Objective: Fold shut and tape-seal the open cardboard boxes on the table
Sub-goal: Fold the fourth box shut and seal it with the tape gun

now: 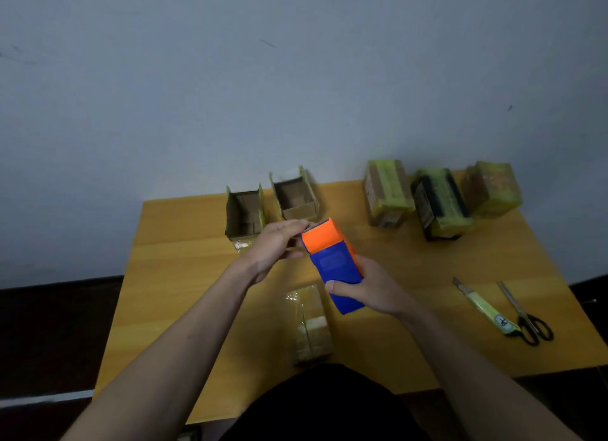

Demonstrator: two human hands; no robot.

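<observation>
1. the counter is a yellow-brown wooden top, and you stand at its near edge with everything laid out in reach ahead of you.
2. three taped boxes sit in a row at the far right, wrapped in yellowish tape; they look finished and parked out of the way.
3. two open boxes stand at the far middle, just beside each other, mouths up and flaps raised; these look like the work still waiting.
4. a closed box lies right in front of you, below your hands, with its long axis running away from you and glossy tape along its top. it sits there because it is the one you are sealing, i judge.
5. the tape dispenser is blue with an orange head. you hold it off the counter, above the closed box, its long axis tilted, with the orange cutter end pointing up and away from you and the blue butt toward your body.
6. your right hand is wrapped round the blue lower body, clenched on it to keep the tool steady.
7. your left hand is at the orange head with fingers curled in, apparently pinching for the tape end; the tape itself is too faint to make out.
8. scissors and a utility knife lie on the right, touching at their near ends, untouched.
</observation>
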